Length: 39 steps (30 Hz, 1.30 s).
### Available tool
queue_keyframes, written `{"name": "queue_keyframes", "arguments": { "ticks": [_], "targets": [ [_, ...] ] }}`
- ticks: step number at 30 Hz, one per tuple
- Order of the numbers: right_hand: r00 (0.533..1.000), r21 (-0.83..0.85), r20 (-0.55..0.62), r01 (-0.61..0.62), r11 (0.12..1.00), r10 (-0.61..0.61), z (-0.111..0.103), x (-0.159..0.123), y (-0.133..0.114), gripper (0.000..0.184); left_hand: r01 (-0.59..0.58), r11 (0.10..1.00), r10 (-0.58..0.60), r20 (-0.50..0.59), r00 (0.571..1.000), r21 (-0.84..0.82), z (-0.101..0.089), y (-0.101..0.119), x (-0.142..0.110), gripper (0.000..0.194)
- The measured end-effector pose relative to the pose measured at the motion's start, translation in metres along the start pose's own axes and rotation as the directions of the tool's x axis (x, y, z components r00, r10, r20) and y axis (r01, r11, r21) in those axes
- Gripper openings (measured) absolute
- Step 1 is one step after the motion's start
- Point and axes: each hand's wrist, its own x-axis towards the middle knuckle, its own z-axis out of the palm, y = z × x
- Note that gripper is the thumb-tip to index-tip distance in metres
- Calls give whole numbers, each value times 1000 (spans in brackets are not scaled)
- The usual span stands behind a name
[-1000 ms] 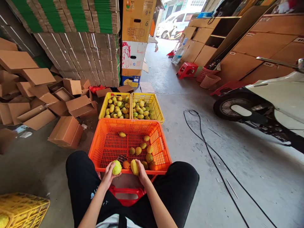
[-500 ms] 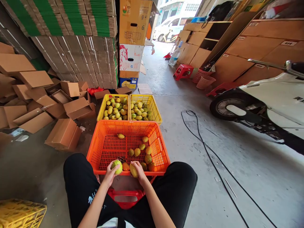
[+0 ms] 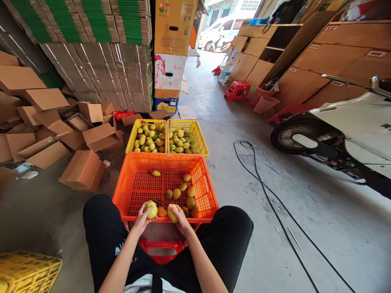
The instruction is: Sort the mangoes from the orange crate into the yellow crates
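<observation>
I sit with an orange crate [image 3: 136,185] between my knees, and several yellow-green and orange fruits lie in its near right part. My left hand [image 3: 143,219] is closed around a round yellow-green fruit [image 3: 152,209] at the crate's near rim. My right hand [image 3: 180,217] grips a second, more yellow fruit [image 3: 172,213] just beside it. The two fruits are close together, a small orange fruit [image 3: 161,212] lying between them.
Two yellow crates [image 3: 167,122] full of fruit stand beyond the orange one. Cardboard boxes [image 3: 82,169] litter the floor at left under stacked flat cartons. A black cable [image 3: 262,183] crosses the floor. A white scooter [image 3: 345,130] is parked at right. Another yellow crate [image 3: 27,270] sits at bottom left.
Both hands have kept hold of their fruits at the crate's near rim, shifting only slightly. The view has wobbled a little.
</observation>
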Motion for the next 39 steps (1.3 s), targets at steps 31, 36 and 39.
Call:
{"name": "queue_keyframes", "arguments": {
  "ticks": [31, 36, 39],
  "targets": [
    [1000, 38, 18, -18, 999, 18, 1, -13, -11, 55, -7, 992, -14, -162, 987, -128, 2, -2, 6, 46],
    [999, 19, 36, 10, 1000, -11, 5, -17, -13, 41, -3, 993, -13, -132, 991, -121, 2, -1, 3, 42],
    [1000, 22, 15, 19, 1000, -20, 5, -17, -12, 36, -25, 989, 4, -145, 989, -145, 2, -1, 1, 39]
  ]
}}
